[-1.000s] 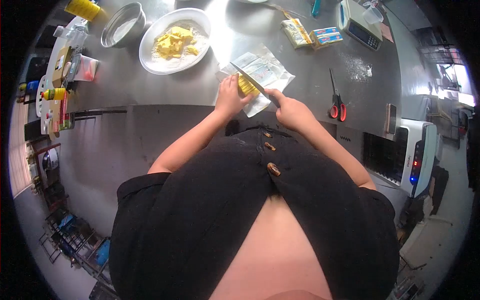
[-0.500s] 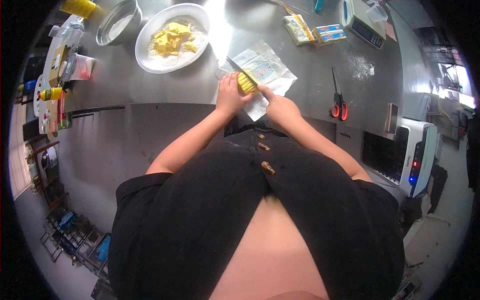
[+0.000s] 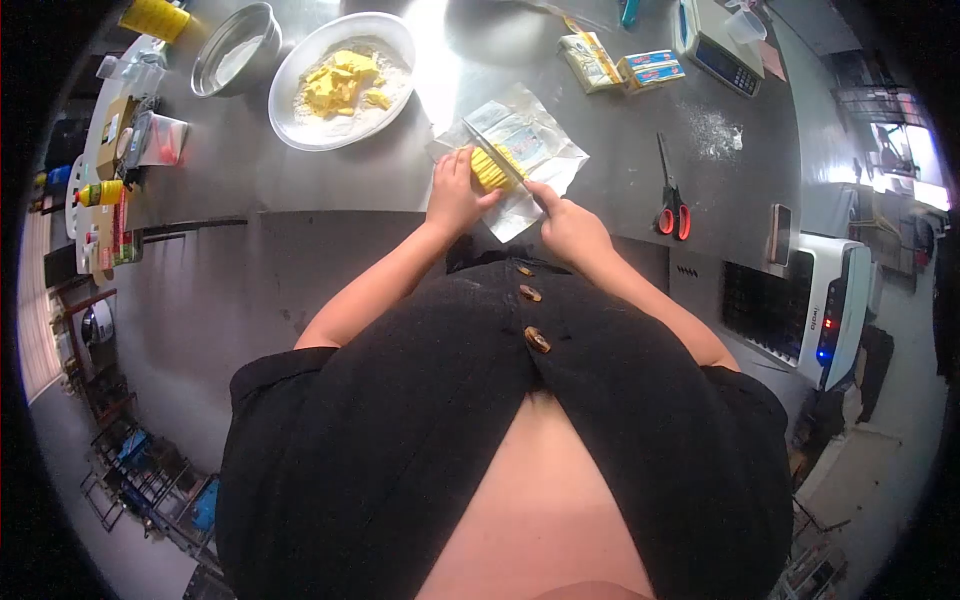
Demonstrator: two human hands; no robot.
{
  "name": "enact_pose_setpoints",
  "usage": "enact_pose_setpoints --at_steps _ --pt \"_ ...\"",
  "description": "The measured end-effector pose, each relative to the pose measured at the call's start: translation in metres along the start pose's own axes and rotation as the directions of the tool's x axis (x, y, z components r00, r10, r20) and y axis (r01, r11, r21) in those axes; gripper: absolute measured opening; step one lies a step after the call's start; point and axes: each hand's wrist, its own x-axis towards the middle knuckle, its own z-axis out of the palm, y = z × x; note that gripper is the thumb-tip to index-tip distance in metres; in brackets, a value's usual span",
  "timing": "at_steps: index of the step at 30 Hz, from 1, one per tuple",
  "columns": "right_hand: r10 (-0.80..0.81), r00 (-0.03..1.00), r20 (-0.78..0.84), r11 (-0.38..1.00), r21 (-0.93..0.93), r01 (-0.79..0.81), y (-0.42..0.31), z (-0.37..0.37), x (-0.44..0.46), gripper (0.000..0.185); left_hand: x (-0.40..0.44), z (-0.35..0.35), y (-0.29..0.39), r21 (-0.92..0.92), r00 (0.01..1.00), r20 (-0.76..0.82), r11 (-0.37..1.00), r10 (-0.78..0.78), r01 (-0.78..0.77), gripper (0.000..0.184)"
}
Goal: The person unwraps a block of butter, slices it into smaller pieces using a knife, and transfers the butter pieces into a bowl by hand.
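Note:
A yellow block of butter [image 3: 488, 172], scored into thin slices, lies on its unfolded wrapper [image 3: 545, 140] near the table's front edge. My left hand [image 3: 456, 192] grips the butter's left end, fingers at the far side and thumb at the near side. In my right hand [image 3: 572, 228] is the handle of a knife [image 3: 493, 150], its blade lying slantwise over the butter. Whether the blade is in the butter or just on it I cannot tell. Up and to the left, a white bowl [image 3: 283, 108] holds flour and yellow butter pieces.
A metal bowl [image 3: 207, 78] with white powder stands at the back left. Two butter packs [image 3: 590, 62] lie at the back, near a scale [image 3: 722, 62]. Red-handled scissors [image 3: 673, 212] and a phone [image 3: 781, 235] are on the right.
My right hand has shifted slightly right and toward me, and the knife has moved rightward across the butter. My left hand stays on the block.

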Motion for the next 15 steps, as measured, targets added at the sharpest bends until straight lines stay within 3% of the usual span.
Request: enact_pose_setpoints --at_steps 3,15 --pt "-0.041 0.998 -0.042 0.999 0.013 0.042 -0.005 -0.009 -0.007 0.051 -0.001 0.0 0.0 -0.016 1.0 0.007 1.0 -0.012 0.012 0.082" --pt "-0.032 0.997 0.063 0.999 0.014 0.031 -0.018 -0.025 -0.014 0.055 -0.002 0.001 0.0 -0.013 1.0 -0.023 1.0 -0.01 0.01 0.08"
